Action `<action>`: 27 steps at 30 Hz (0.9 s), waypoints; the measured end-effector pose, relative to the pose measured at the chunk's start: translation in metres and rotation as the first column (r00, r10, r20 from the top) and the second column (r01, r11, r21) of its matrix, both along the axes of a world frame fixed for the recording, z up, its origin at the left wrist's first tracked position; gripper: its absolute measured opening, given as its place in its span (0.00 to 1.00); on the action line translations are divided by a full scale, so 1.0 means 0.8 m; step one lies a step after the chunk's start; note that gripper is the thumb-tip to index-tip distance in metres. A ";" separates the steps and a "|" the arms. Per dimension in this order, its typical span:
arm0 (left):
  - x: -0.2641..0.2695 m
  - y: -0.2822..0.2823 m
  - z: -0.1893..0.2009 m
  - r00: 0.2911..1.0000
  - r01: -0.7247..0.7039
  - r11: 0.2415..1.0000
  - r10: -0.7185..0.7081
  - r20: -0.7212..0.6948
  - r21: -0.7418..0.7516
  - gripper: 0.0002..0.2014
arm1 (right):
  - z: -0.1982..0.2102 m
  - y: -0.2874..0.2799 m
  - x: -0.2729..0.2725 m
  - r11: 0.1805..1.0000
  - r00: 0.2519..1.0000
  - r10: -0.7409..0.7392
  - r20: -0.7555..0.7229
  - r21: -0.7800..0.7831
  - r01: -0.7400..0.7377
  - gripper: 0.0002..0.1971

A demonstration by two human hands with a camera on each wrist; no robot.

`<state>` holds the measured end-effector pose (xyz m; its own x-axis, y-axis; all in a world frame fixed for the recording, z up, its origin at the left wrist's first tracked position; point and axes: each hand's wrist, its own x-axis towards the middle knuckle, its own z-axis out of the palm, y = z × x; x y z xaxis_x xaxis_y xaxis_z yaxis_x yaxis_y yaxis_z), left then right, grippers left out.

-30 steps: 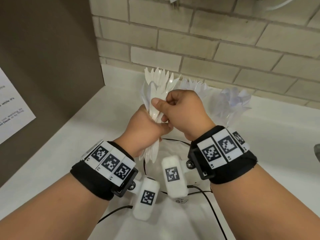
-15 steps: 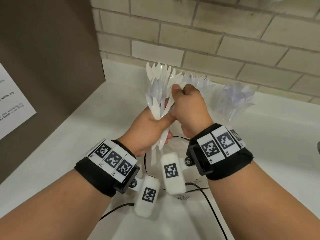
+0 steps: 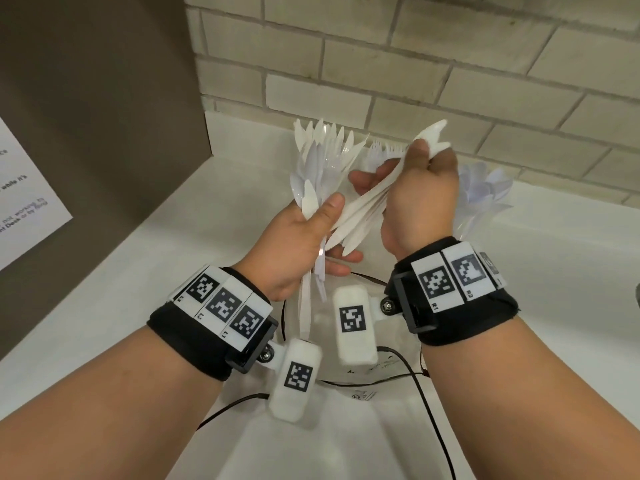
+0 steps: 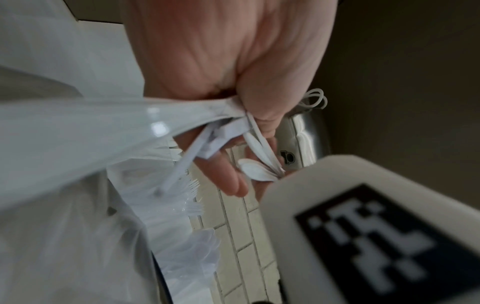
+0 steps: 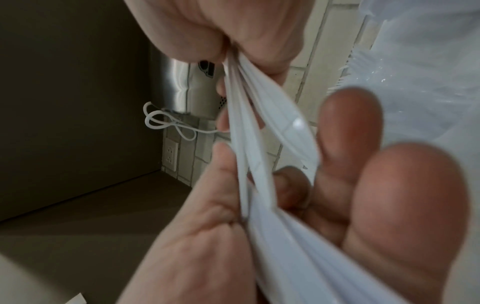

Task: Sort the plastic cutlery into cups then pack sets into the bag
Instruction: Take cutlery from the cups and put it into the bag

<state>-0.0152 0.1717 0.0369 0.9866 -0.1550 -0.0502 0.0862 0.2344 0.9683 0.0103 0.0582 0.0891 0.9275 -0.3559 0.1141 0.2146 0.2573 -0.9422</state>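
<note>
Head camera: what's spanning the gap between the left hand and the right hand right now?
In the head view, a fan of white plastic knives bridges the gap: the right hand grips their upper ends, the left hand holds the lower ends.

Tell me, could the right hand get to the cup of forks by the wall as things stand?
Probably not yet. The right hand is pinching a few white knives, which the left hand also grips. The cup of forks stands just behind it with nothing between, so once that grip lets go, it looks reachable.

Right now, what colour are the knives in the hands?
White knives; clearest in the head view.
</note>
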 end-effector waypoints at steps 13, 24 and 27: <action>0.027 0.019 -0.008 0.958 -0.212 0.920 0.129 -0.255 -0.330 0.18 | -0.039 0.007 -0.031 0.523 0.901 0.378 -0.214 -0.753 -0.399 0.11; 0.017 0.013 -0.005 0.946 -0.295 0.870 0.206 -0.251 -0.395 0.08 | -0.050 0.016 -0.033 0.271 0.866 0.363 -0.343 -0.851 -0.451 0.08; 0.020 0.016 -0.003 0.925 -0.367 0.830 0.280 -0.256 -0.419 0.11 | -0.055 0.015 -0.032 0.189 0.827 0.408 -0.388 -0.850 -0.492 0.06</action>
<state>0.0004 0.1842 0.0342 0.9651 0.1234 -0.2311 0.0855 0.6854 0.7232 -0.0156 0.0702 0.0452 0.9107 0.4128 -0.0166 0.3082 -0.7054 -0.6383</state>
